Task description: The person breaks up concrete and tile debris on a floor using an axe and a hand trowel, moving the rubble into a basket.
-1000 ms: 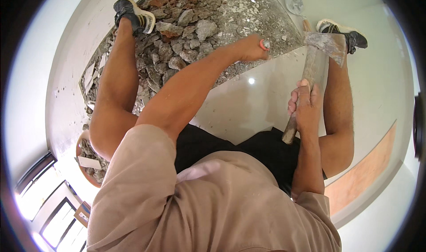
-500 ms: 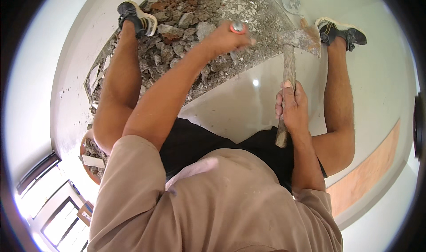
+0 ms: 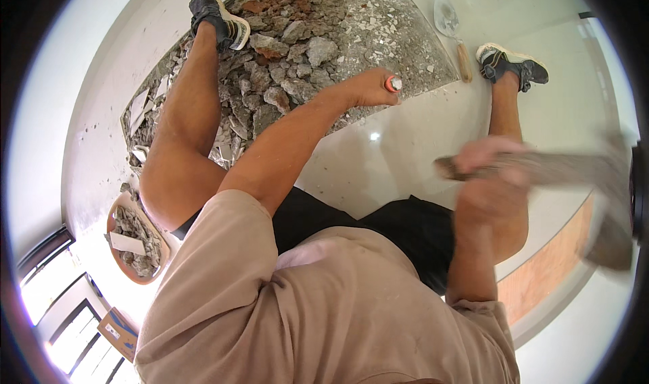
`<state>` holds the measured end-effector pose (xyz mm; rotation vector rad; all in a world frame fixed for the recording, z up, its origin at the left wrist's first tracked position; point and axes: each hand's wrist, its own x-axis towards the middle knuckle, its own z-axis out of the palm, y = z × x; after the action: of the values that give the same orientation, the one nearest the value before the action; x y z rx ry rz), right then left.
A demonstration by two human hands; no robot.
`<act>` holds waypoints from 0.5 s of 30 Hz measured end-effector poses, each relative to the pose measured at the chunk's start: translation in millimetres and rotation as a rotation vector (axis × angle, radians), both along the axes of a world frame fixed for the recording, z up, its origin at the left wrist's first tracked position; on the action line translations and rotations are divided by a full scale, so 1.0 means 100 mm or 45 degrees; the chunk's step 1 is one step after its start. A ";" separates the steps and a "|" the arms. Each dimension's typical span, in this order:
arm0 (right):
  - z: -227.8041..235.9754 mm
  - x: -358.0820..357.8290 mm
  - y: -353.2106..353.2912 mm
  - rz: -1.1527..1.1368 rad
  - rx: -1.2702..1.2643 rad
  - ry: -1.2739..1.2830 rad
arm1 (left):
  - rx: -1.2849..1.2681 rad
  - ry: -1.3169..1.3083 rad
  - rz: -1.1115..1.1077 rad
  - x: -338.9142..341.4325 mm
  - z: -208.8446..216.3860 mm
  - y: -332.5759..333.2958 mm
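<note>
Long grey-brown wooden shaft (image 3: pixel 554 168): dull, matt; grain lost in blur.
Flared grey metal-looking axe-like head (image 3: pixel 610 238): dull; finer texture too blurred to tell.
Round-ended silvery metal tool with a red-orange collar (image 3: pixel 393 84): shiny end; smooth, plastic- or rubber-like collar.
Lumpy grey and reddish-brown rubble (image 3: pixel 278 80): stony, matt, rough, jagged.
Broad cream tile-like floor (image 3: pixel 365 161): smooth, glossy, mirroring a bright spot of light.
Trowel with pale rounded blade and slim tan wooden handle (image 3: pixel 464 63): smooth handle.
Oval orange-tan plastic-looking basin (image 3: pixel 164 250): smooth.
Loose beige cloth shirt (image 3: pixel 338 309): matt, creased.
Black cloth shorts (image 3: pixel 405 228): matt.
Brown cardboard box (image 3: pixel 118 333): paper-based, flat-sided.
Long orange-brown wood-like panel (image 3: pixel 551 269): flat, matt.
</note>
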<state>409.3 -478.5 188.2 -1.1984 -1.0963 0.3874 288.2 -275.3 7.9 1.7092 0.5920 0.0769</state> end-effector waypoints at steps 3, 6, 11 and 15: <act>-0.42 -0.13 -0.01 0.129 -1.509 -0.597 | -0.017 -0.010 -0.012 -0.03 -0.01 0.00; -0.29 -0.01 -0.04 0.029 -1.420 -0.424 | 0.031 -0.016 -0.031 -0.05 -0.06 0.00; 0.30 0.25 -0.11 -0.254 -0.811 0.117 | -0.017 0.014 0.016 -0.04 -0.13 0.05; -0.20 0.07 -0.08 0.281 0.036 0.546 | -0.019 -0.037 -0.016 -0.04 -0.16 0.07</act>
<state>416.3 -486.7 168.2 -0.9143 -0.8550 0.7587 283.9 -268.1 -7.6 1.6945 0.5592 0.0882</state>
